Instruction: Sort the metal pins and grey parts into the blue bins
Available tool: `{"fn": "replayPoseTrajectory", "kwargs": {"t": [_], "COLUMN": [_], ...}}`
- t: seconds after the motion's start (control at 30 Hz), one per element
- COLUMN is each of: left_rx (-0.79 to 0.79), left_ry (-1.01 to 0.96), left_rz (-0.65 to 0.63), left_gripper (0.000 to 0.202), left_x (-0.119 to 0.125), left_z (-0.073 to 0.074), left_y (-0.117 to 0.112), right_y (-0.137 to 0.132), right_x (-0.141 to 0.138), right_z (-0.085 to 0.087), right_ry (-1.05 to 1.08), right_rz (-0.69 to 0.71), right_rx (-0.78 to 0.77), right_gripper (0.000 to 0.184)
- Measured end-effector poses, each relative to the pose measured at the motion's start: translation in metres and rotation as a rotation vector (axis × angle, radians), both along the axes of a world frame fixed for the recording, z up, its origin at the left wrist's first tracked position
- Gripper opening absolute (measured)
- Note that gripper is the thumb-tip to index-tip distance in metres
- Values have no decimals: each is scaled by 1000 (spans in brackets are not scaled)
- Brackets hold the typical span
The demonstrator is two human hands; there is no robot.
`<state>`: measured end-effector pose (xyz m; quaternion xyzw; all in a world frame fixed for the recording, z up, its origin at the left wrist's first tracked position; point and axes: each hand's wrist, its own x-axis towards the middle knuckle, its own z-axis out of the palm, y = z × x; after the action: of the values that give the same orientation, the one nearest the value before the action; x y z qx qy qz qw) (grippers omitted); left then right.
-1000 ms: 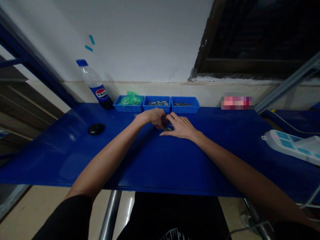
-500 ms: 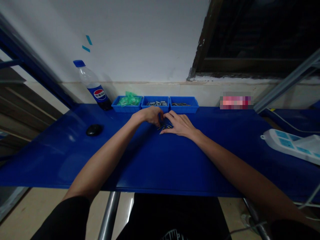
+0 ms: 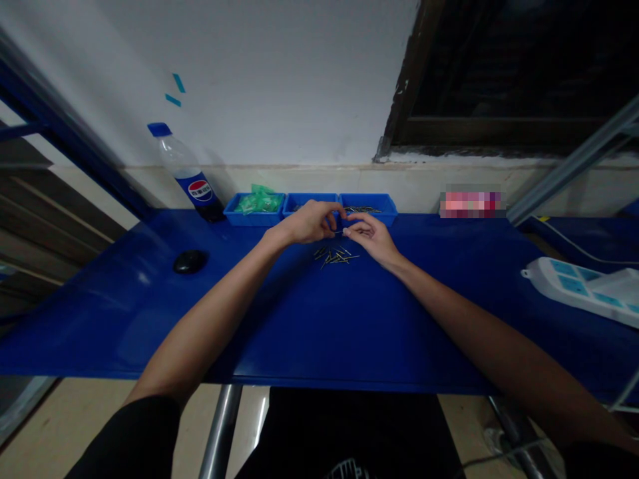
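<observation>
My left hand (image 3: 317,223) is raised a little above the table, its thumb and fingers pinched on a thin metal pin-like piece (image 3: 339,231). Across from it my right hand (image 3: 373,238) is closed at the fingertips on the other end of that piece. A small pale spot shows at the right fingertips, too small to name. Just below both hands, a loose pile of thin dark and brass-coloured metal pieces (image 3: 333,255), like small drill bits, lies spread on the blue table (image 3: 319,319).
Behind the hands stand three blue bins: one with green plastic packets (image 3: 259,201), a middle bin (image 3: 294,197) partly hidden by my left hand, and a right bin (image 3: 384,206) of thin metal pieces. A cola bottle (image 3: 200,189), black mouse (image 3: 188,261) and white power strip (image 3: 574,286) stand around.
Both hands have risen off the pile and moved slightly away toward the bins, the right one also rightward. A thin piece now shows between their fingertips, and the pile is uncovered.
</observation>
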<state>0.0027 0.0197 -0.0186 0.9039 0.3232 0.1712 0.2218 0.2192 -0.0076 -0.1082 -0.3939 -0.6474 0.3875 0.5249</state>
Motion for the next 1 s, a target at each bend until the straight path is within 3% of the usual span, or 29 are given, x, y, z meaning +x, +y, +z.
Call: {"fn": "replayPoseTrajectory", "kwargs": {"t": [0.07, 0.17, 0.33, 0.53, 0.7, 1.0], "left_rx": [-21, -73, -106, 58, 35, 2], "left_ry": [-82, -162, -162, 112, 382, 429], "left_rz": [8, 38, 63, 125, 75, 25], "left_gripper": [46, 42, 35, 41, 40, 31], "left_x": [4, 10, 12, 3, -1, 4], "left_z": [0, 0, 0, 4, 4, -13], "left_y": [-3, -8, -11, -4, -1, 4], "right_y": [0, -3, -3, 1, 2, 0], "right_x": [2, 5, 7, 8, 9, 12], "right_z": [2, 6, 6, 3, 4, 5], "right_ry": [53, 81, 144, 205, 275, 214], "right_rz": [41, 68, 81, 26, -8, 23], "right_rx": [-64, -108, -156, -130, -79, -138], "right_gripper": [45, 35, 28, 30, 50, 45]}}
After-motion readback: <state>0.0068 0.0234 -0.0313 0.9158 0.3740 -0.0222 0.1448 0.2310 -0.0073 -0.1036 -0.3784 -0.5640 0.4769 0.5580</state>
